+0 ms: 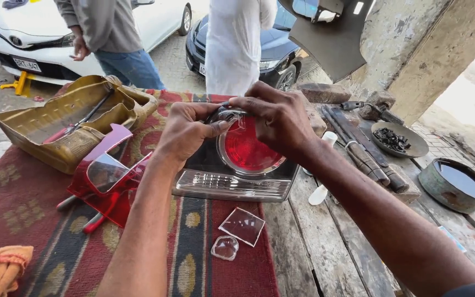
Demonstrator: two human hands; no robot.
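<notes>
A car tail-light unit [232, 179] with a round red lens [246, 149] and a clear ribbed lower strip lies on a patterned red cloth [28, 209]. My left hand [185, 132] grips the unit's upper left edge. My right hand [273, 118] presses down on the top of the round lens, fingers curled over its rim. Both hands hold the unit. Two loose clear plastic pieces lie in front of it: a square one [242, 225] and a small rounded one [225, 248].
A red broken lamp housing [108, 176] and a brass-coloured metal tray [56, 124] lie left. Metal tools [364, 151], a dish of dark bits [394, 140] and a pan of dark liquid [457, 184] sit right on the wooden bench. Two people and two cars stand behind.
</notes>
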